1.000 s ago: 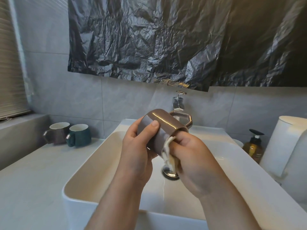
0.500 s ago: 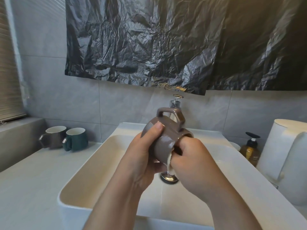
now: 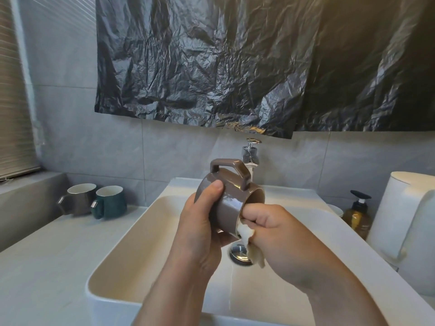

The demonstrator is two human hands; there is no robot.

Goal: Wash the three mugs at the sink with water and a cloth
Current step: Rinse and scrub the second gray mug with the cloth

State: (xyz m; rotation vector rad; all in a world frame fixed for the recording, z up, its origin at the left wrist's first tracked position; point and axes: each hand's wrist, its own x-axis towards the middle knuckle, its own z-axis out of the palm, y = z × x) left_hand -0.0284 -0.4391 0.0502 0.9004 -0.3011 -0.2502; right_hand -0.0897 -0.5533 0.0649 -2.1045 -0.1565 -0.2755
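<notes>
Over the middle of the sink (image 3: 122, 243), above the drain (image 3: 239, 254), the brown mug (image 3: 229, 196) lies on its side, handle up. The left hand (image 3: 200, 231) wraps its body, thumb on top. The right hand (image 3: 277, 236) curls into the mouth, pinching the cloth (image 3: 247, 234) against the rim. The basin walls stand well apart from both hands. A grey mug (image 3: 78, 198) and a green mug (image 3: 109, 201) touch at the worktop's (image 3: 47, 267) back edge, left of the sink.

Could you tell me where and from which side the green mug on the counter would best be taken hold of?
Probably round its body, coming from the right. The green mug stands upright with its handle pointing left, close against the grey mug, so that side is crowded; its right flank, facing the sink, is free.
</notes>
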